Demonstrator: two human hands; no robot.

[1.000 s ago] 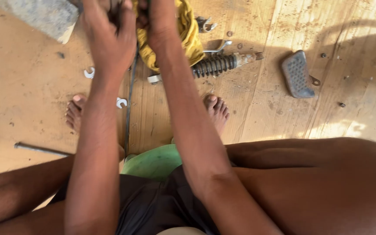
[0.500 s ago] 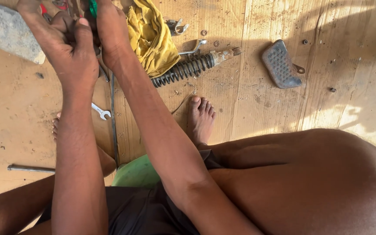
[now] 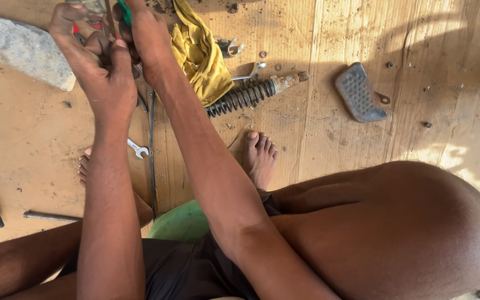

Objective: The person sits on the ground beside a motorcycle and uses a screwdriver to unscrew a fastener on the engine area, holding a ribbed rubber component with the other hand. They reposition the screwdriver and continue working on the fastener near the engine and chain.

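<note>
Left hand (image 3: 100, 66) and right hand (image 3: 143, 33) are clenched together on a small part with a green-handled tool (image 3: 123, 12); yellow rag (image 3: 201, 53) and coil spring (image 3: 251, 93) lie beside.

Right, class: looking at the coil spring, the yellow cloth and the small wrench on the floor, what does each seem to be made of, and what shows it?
Coil spring: apparently steel, dark and dull, with a rusty end; evenly wound coils.
Yellow cloth: soft woven fabric, stained; it folds and crumples.
Small wrench: bright metal, probably plated steel; it glints in the light.
</note>
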